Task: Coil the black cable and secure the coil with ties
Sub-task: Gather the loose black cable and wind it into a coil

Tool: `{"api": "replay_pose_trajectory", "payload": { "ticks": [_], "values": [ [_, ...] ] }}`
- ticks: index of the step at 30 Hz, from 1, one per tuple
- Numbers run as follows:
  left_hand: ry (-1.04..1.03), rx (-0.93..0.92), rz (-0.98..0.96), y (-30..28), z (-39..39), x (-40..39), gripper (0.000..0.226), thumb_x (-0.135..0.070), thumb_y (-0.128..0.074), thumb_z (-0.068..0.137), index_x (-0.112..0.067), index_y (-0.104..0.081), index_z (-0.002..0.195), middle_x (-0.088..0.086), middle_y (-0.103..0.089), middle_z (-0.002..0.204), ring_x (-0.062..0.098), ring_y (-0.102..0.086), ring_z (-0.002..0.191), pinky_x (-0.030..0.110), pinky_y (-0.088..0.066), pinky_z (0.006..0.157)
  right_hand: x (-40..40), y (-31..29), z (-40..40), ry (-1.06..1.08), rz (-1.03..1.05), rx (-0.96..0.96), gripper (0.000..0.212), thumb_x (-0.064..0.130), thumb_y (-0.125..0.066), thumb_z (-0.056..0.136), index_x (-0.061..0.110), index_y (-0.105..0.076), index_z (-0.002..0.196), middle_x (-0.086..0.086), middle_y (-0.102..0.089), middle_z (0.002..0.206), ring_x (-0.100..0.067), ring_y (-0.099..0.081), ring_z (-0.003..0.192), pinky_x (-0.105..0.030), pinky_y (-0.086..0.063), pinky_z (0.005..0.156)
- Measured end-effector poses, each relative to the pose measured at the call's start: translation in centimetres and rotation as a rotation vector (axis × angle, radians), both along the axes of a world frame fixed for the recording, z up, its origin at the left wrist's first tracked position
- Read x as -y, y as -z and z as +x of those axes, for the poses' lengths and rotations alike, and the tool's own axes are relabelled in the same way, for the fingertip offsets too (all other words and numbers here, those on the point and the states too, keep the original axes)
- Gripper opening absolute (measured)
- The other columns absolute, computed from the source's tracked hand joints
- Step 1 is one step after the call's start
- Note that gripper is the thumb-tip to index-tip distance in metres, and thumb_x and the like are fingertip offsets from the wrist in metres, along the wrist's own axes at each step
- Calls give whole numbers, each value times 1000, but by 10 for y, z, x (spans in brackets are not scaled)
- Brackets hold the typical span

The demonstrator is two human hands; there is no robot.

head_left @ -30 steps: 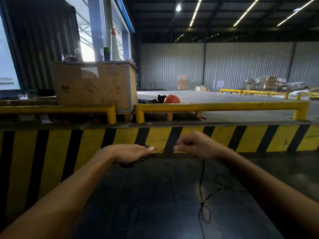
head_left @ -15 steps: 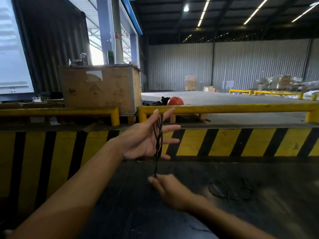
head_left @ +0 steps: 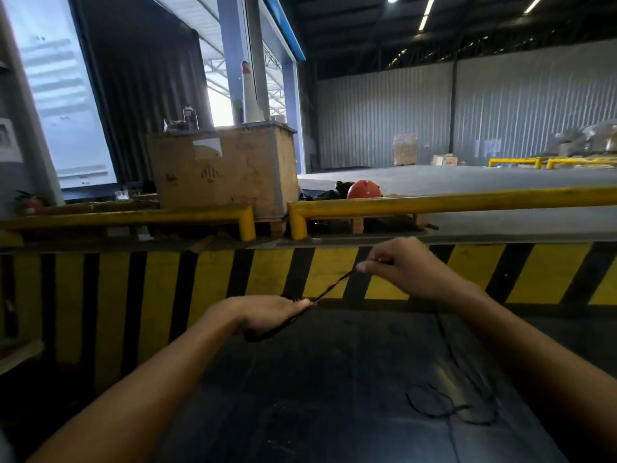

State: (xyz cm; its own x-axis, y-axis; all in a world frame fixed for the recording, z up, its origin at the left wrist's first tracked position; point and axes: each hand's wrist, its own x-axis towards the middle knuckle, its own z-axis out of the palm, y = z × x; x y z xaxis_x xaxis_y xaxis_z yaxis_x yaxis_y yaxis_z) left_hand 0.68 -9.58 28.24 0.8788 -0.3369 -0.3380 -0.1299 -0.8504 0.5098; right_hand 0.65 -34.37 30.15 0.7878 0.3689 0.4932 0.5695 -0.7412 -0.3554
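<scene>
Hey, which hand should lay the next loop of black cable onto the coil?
Right. The right hand already pinches the cable's running length, drawn taut up from the left hand, with the slack trailing below it onto the dark surface. The left hand is occupied clasping the coil, so it likely just holds.

No text was readable, dark stencilled marks on the large brown wooden crate [head_left: 223, 172] left of centre were too blurred.

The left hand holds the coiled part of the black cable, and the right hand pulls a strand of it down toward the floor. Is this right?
Not quite. In the head view the right hand pulls the strand up and to the right, above the left hand, which holds the coiled black cable.
</scene>
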Motion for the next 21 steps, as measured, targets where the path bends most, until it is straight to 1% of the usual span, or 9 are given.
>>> {"api": "replay_pose_trajectory", "payload": {
  "ticks": [2,4,6,8,11,13,15,18,21],
  "values": [
    [49,-71,-36,4,-1,1,49,-59,-15,94,-49,-33,139,-1,-44,145,25,-47,127,41,-46,94,13,1,12,47,116,52,12,31,-61,87,21,-66,82,5,-62,71,-5,-58,65,-18,-41,57],
    [107,-181,-180,1,-5,6,46,-60,-15,94,-56,-28,138,0,-35,152,26,-45,130,40,-50,86,15,11,24,95,195,82,12,30,-60,88,20,-65,84,4,-62,71,-7,-59,66,-20,-42,58],
    [148,-311,-372,-7,-14,14,41,-60,-18,93,-60,-34,131,-2,-36,151,23,-47,128,46,-49,86,10,25,33,133,261,76,15,31,-56,90,20,-63,84,3,-60,69,-9,-57,64,-22,-42,57],
    [189,-375,-568,-15,-19,21,38,-62,-23,90,-61,-43,123,-5,-47,141,21,-53,120,52,-47,90,2,47,39,137,311,-6,23,37,-48,94,23,-61,81,1,-60,68,-11,-57,62,-26,-45,57],
    [205,-361,-879,-30,-21,31,40,-61,-29,87,-56,-49,122,0,-57,136,29,-56,121,59,-47,92,-23,88,38,60,208,-213,31,44,-35,96,29,-61,98,0,-66,80,-12,-63,67,-31,-55,59],
    [161,-288,-1044,-37,-19,41,40,-59,-28,89,-53,-49,123,4,-47,144,32,-50,128,64,-42,95,-47,107,22,-28,104,-323,28,42,-34,97,26,-57,102,-2,-67,88,-15,-64,73,-35,-56,67],
    [82,-157,-1131,-40,-13,48,43,-56,-24,92,-52,-43,129,2,-31,153,32,-31,140,67,-30,101,-67,115,4,-148,0,-394,25,41,-34,98,23,-51,99,-1,-62,86,-12,-59,69,-32,-51,66],
    [-21,181,-995,-33,1,47,47,-51,-22,96,-46,-30,141,-2,-14,161,24,-7,148,64,-9,111,-77,111,-11,-269,-134,-393,27,41,-33,98,20,-49,100,0,-56,83,-10,-50,63,-33,-44,63],
    [-47,454,-538,-17,12,31,48,-44,-18,100,-37,-25,147,-6,-18,159,17,-11,147,36,-13,112,-63,86,-8,-248,-152,-340,23,40,-36,98,24,-51,91,3,-56,77,-9,-54,63,-27,-45,60]
  ]
}}
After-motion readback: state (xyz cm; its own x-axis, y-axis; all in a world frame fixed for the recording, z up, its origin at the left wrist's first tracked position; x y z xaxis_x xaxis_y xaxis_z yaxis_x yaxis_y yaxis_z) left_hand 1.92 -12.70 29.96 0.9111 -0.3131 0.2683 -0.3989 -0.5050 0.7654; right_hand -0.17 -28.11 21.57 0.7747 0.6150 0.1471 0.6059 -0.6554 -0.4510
